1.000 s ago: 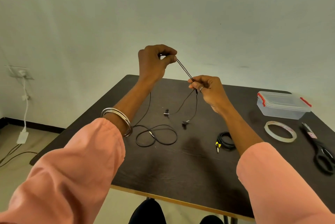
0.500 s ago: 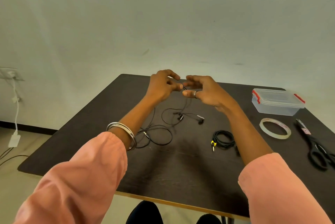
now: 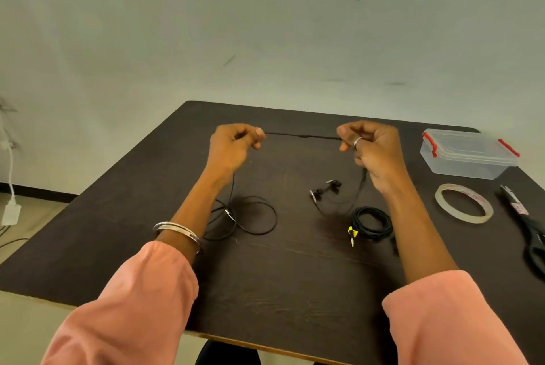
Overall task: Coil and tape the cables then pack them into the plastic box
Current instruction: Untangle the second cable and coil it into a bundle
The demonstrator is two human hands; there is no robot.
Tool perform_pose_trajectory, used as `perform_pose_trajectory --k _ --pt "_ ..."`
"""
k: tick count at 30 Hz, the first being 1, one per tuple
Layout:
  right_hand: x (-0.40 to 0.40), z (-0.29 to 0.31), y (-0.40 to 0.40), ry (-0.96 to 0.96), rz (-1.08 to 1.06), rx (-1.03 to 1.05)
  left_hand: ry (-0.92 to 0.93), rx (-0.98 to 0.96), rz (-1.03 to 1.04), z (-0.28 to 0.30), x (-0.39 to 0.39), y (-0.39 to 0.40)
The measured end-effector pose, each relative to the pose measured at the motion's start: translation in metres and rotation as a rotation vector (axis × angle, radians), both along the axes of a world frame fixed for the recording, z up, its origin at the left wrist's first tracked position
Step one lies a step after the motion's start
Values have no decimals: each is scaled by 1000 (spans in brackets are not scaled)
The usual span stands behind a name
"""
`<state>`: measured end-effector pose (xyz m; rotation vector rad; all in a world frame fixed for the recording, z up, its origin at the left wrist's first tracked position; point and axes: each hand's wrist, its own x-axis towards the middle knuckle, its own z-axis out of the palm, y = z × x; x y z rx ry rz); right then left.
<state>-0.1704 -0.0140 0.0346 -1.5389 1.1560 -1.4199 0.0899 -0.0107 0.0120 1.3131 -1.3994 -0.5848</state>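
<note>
Now you are at the coiling step: the thin black earphone cable (image 3: 300,136) is stretched straight above the dark wooden table (image 3: 280,282), pinched at each end by your left hand (image 3: 233,144) and right hand (image 3: 370,147). Next, I think, you must wind it into loops; the clear tape roll (image 3: 463,203) and the closed clear plastic box (image 3: 467,153) wait at the right.

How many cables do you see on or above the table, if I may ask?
2: the earphone cable stretched between the left hand and right hand, and the coiled black cable lying below the right wrist.
</note>
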Motion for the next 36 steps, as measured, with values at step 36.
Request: perform_pose_trajectory --k 36 --pt "22 -23 -19 347 -618 -236 -184 -77 -68 -28 3 1"
